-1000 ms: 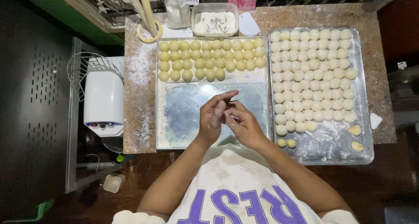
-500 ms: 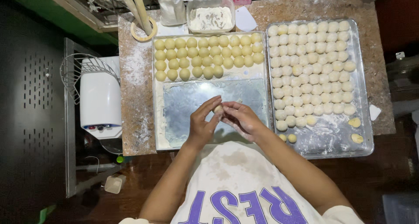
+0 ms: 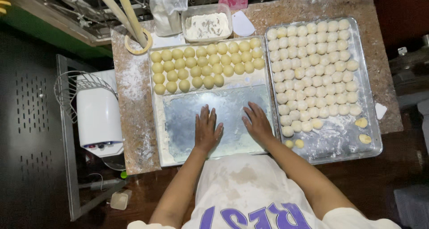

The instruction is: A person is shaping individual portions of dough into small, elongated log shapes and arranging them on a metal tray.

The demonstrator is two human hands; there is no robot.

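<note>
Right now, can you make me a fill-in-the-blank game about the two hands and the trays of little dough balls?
1. The left hand and the right hand both lie ____ on the bare metal part of the floured left tray.
2. The yellow dough balls fill the ____ end of that tray, away from the person.
3. The paler white dough balls sit in the silver tray on the ____.

Missing words: flat; far; right

Left hand (image 3: 207, 130) flat, palm down, right hand (image 3: 258, 123) likewise, fingers spread
</note>
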